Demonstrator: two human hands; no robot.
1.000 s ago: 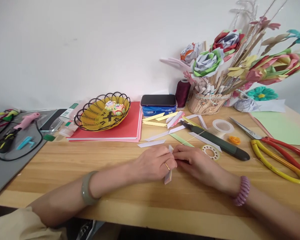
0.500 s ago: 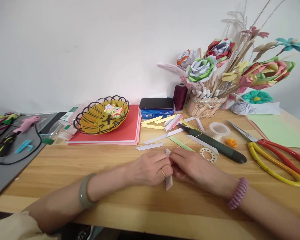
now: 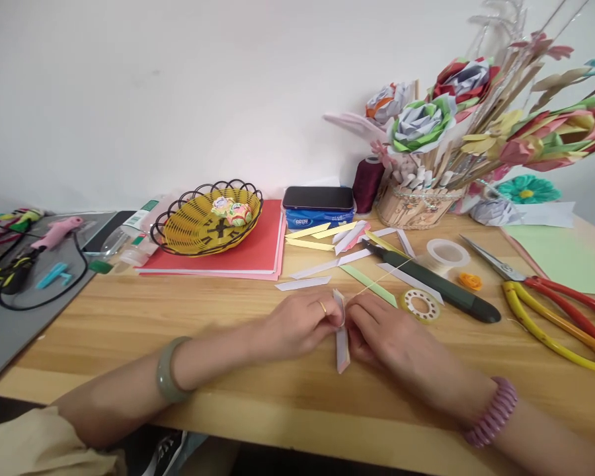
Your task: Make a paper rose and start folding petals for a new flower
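My left hand (image 3: 302,324), closed, pinches a small stack of folded paper strips (image 3: 343,350) upright above the table. Close against its other side is my right hand (image 3: 391,334), with its fingers curled together. A thin pale thread (image 3: 383,275) runs from the right fingertips toward a clear spool (image 3: 446,254). The fingers hide where the thread meets the strips. Beyond the hands lie loose white, yellow and green paper strips (image 3: 369,285) and a dark green utility-type tool (image 3: 441,291). A holed white-and-yellow tape ring (image 3: 420,305) sits just past my right hand.
Large scissors (image 3: 550,297) with red and yellow handles lie at right. Behind stands a wooden holder (image 3: 419,205) of paper flowers. A yellow woven basket (image 3: 203,228) rests on red paper (image 3: 272,244). A glue gun (image 3: 44,251) lies on a grey mat (image 3: 34,330) at left.
My left fingers have shifted on the paper strips, and more of the stack shows between the hands. The view has turned slightly left, so the table things appear further right.
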